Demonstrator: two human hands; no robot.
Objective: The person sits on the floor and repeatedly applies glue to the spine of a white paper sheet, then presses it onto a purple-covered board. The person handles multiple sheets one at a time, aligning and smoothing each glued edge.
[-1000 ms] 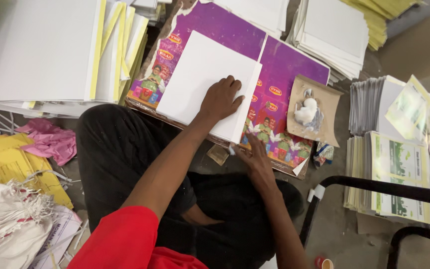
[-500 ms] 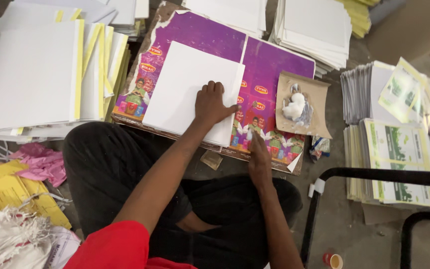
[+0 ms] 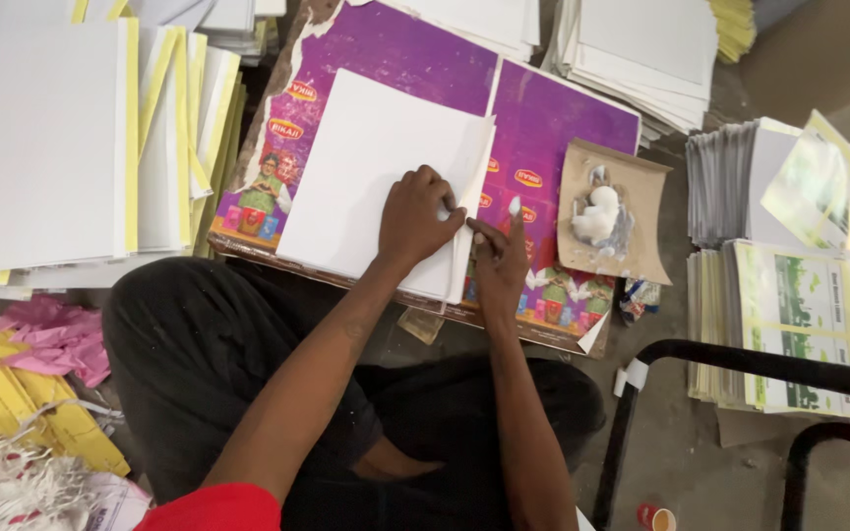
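Note:
A stack of white sheets [image 3: 366,167] lies on a purple printed board [image 3: 543,128] in front of my crossed legs. My left hand [image 3: 415,216] rests on the stack's near right corner, fingers curled over the edge, and the top sheets' right edge is raised there. Right beside it, my right hand [image 3: 499,261] lies on the board with its fingers stretched toward the raised edge. White paste sits on its index fingertip. A brown card [image 3: 607,211] carrying a lump of white paste lies just right of my hands.
Tall piles of white sheets with yellow strips [image 3: 71,147] stand at the left, more white piles [image 3: 641,49] at the back. Printed booklet stacks [image 3: 789,315] sit at the right behind a black metal frame [image 3: 740,359]. Pink and yellow bags [image 3: 22,383] lie lower left.
My right hand has moved up from the board's front edge to the right edge of the sheets. My left hand has curled at that edge, which now stands lifted.

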